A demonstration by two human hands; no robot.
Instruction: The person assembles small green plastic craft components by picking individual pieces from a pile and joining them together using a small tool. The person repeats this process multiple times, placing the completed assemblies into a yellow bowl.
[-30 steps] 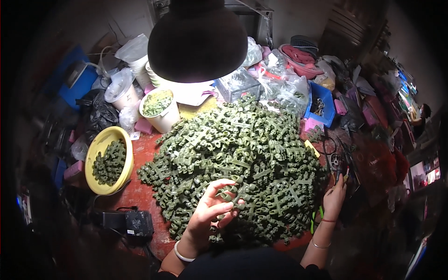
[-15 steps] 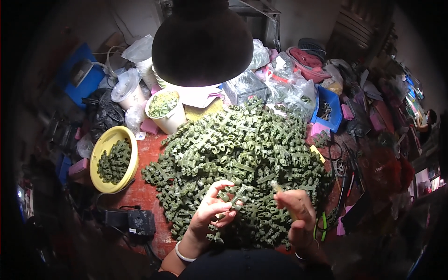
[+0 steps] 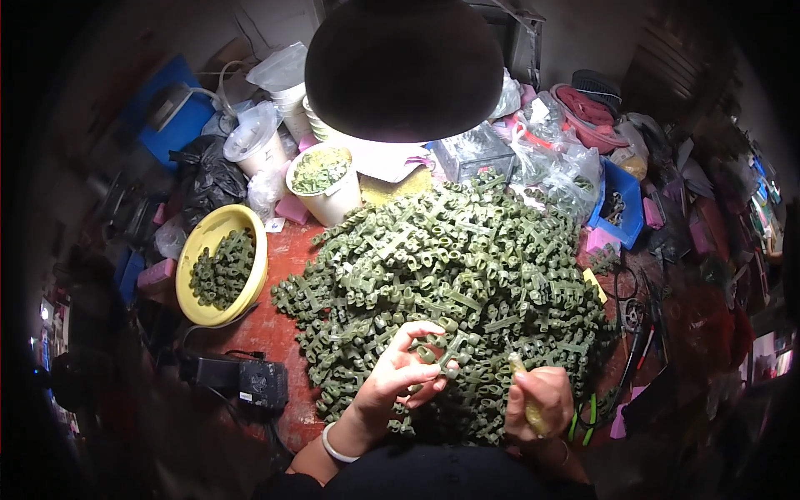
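My left hand [image 3: 392, 379] is closed in a pinch on a small green moulded piece [image 3: 452, 353] with several ring-like lobes, held above the near side of a pile. To its right, my right hand [image 3: 543, 402] grips a slim tool [image 3: 517, 365] with a yellowish handle and a thin tip pointing up and away from me. The tool's exact kind is not clear, and its tip is apart from the piece. Beneath and beyond both hands lies a large heap of similar green pieces [image 3: 433, 267] on a red tabletop [image 3: 292, 258].
A yellow bowl [image 3: 188, 293] with green pieces stands at the left, near a black power adapter [image 3: 265, 383]. Behind are a white bucket [image 3: 337, 205] of green bits, plastic bags and a blue bin [image 3: 637, 215]. A dark lamp shade [image 3: 404, 71] hangs overhead. Green-handled pliers [image 3: 592, 417] lie right.
The view has shifted, moving the scene rightward in the picture. My right hand has turned, so more of the tool's yellowish handle shows. My left hand keeps its pinch on the green piece.
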